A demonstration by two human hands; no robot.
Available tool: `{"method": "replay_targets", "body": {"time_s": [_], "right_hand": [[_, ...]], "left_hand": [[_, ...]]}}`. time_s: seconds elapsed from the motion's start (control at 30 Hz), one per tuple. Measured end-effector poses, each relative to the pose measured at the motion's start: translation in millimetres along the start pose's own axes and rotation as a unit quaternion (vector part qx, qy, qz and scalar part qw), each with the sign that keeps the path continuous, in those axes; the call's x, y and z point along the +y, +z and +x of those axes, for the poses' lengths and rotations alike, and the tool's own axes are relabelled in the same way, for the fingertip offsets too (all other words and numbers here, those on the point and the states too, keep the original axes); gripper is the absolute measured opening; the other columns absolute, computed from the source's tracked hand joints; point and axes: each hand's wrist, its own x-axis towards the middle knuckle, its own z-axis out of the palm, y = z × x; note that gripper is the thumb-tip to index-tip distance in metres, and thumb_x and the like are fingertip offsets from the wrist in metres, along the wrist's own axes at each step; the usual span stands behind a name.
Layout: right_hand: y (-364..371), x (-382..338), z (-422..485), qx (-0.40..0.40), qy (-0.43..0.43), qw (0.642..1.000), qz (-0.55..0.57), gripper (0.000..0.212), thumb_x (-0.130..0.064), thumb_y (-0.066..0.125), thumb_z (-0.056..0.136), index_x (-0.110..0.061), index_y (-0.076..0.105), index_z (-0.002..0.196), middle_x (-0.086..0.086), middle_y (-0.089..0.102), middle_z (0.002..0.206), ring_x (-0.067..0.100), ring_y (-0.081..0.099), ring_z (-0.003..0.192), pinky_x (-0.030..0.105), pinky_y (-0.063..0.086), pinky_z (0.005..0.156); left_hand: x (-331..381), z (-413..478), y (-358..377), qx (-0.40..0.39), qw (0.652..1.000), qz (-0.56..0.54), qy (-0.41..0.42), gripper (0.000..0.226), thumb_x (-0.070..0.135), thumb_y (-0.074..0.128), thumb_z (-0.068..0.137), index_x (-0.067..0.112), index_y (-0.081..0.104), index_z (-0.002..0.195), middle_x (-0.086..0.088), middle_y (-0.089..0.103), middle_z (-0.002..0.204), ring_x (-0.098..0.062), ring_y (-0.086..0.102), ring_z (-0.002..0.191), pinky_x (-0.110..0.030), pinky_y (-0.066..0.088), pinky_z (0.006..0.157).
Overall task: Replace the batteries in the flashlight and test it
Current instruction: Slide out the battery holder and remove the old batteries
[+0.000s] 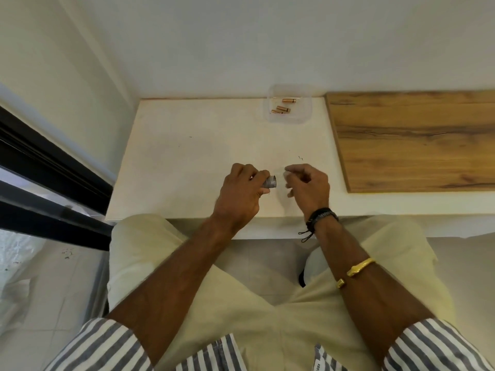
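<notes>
Lying in a clear tub — three copper batteries.

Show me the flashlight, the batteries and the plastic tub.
flashlight (270, 182), head view, its open grey end.
batteries (283, 108), head view, the middle battery's body.
plastic tub (304, 119), head view, front right corner.

- Setting: a domestic room, probably a home work corner.
- White desk set against plain white walls.
- Wood-grain board lying on the desk's right part.
- Grey tiled floor; dark-framed glazing at the left.
- Clear plastic tub holding loose copper-coloured batteries.
</notes>
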Motion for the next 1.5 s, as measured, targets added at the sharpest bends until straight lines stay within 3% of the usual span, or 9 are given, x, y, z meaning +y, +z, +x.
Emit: {"method": "replay_targets", "body": {"time_s": [0.1,0.2,0.43,0.63,0.87,1.03,1.13,1.33,1.5], "right_hand": [[4.8,-3.8,-10.7,-0.096,0.145,0.973,0.149,0.016,-0.009,0.066,0.095,-0.004,0.074,0.108,0.012,0.075,0.098,0.019,0.072,0.079,0.031,0.061,0.068],[3.4,-4.3,-12.4,-0.159,0.226,0.933,0.231,0.022,-0.01,0.061,0.099,0.003,0.069,0.116,0.019,0.074,0.107,0.027,0.073,0.087,0.034,0.064,0.076],[3.3,2.9,-12.2,-0.185,0.268,0.894,0.308,0.018,-0.004,0.057,0.1,0.004,0.069,0.111,0.025,0.074,0.108,0.033,0.076,0.092,0.034,0.064,0.078],[-2.7,2.9,-9.2,-0.171,0.28,0.882,0.338,0.021,0.001,0.062,0.096,0.009,0.067,0.115,0.028,0.072,0.112,0.034,0.075,0.098,0.034,0.063,0.082],[-10.0,-0.6,-3.5,-0.104,0.258,0.906,0.32,0.018,0.003,0.067,0.091,0.008,0.069,0.108,0.022,0.075,0.102,0.031,0.076,0.086,0.033,0.064,0.076],[-14.9,-1.3,-2.1,-0.084,0.249,0.898,0.354,0.015,0.003,0.069,0.09,0.007,0.069,0.104,0.021,0.075,0.1,0.031,0.076,0.085,0.033,0.064,0.076],[-14.0,-1.1,-3.5,-0.081,0.249,0.891,0.37,0.013,0.003,0.069,0.089,0.006,0.07,0.102,0.024,0.074,0.107,0.032,0.075,0.088,0.033,0.064,0.075],[-11.8,-0.5,-3.2,-0.089,0.247,0.886,0.383,0.016,0.007,0.064,0.091,0.009,0.069,0.106,0.03,0.069,0.118,0.036,0.074,0.094,0.034,0.064,0.077],[-11.3,0.2,-3.1,-0.093,0.246,0.884,0.387,0.02,0.007,0.062,0.091,0.01,0.067,0.111,0.031,0.068,0.12,0.036,0.074,0.096,0.035,0.064,0.081]], "left_hand": [[-3.5,4.1,-0.8,-0.017,0.996,0.083,0.029,0.041,0.009,0.068,0.082,0.016,0.059,0.121,-0.007,0.058,0.108,-0.029,0.047,0.105,-0.041,0.044,0.08],[-6.4,10.4,-3.9,-0.021,0.988,0.137,0.067,0.032,0.008,0.062,0.087,0.013,0.061,0.119,-0.01,0.059,0.106,-0.031,0.049,0.104,-0.043,0.044,0.082],[-2.9,26.2,-14.3,-0.026,0.972,0.183,0.147,0.019,0.007,0.067,0.084,0.011,0.07,0.102,-0.009,0.061,0.097,-0.029,0.052,0.1,-0.042,0.044,0.079],[-6.3,27.9,-13.6,-0.013,0.975,0.169,0.143,0.022,0.007,0.066,0.084,0.013,0.069,0.105,-0.008,0.061,0.098,-0.029,0.051,0.1,-0.042,0.043,0.08],[-23.7,23.9,-12.2,0.001,0.993,0.116,0.038,0.026,0.014,0.072,0.085,0.016,0.067,0.11,-0.006,0.066,0.101,-0.026,0.056,0.096,-0.039,0.044,0.084],[-32.0,23.0,-12.4,0.001,0.993,-0.019,-0.12,0.024,0.017,0.061,0.094,0.021,0.062,0.117,0.001,0.068,0.107,-0.02,0.058,0.098,-0.037,0.049,0.079],[-32.3,20.6,-9.5,0.021,0.973,-0.136,-0.188,0.019,0.013,0.061,0.093,0.019,0.063,0.111,0.006,0.071,0.102,-0.01,0.061,0.086,-0.033,0.052,0.077],[-30.7,20.2,-0.2,0.058,0.946,-0.217,-0.232,0.021,0.013,0.063,0.093,0.015,0.064,0.114,-0.003,0.072,0.106,-0.01,0.06,0.088,-0.023,0.045,0.08],[-35.7,23.1,3.9,0.054,0.938,-0.224,-0.261,0.027,0.017,0.066,0.092,0.016,0.062,0.119,-0.006,0.071,0.113,-0.02,0.065,0.099,-0.028,0.047,0.087]]}}
